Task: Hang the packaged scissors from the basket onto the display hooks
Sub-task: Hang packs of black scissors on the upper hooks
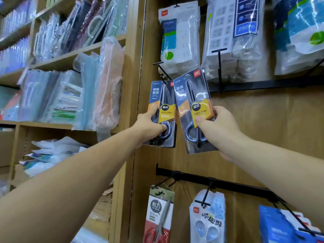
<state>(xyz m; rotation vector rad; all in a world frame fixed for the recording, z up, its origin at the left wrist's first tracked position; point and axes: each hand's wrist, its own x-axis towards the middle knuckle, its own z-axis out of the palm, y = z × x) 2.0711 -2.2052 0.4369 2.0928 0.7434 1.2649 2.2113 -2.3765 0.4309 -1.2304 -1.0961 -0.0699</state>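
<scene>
Below the hook [164, 79], the left hand [149, 126] pinches the first pack [162, 100], seemingly hung, while the right hand [219, 127] clamps the second pack [191, 92], tilted just right; next, thread its hole onto the hook.

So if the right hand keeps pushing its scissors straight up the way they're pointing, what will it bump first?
Probably the white power-strip pack hanging just above: the right hand tilts its scissors pack up toward that pack's bottom edge. Depth is unclear, so it might slide in front.
</scene>
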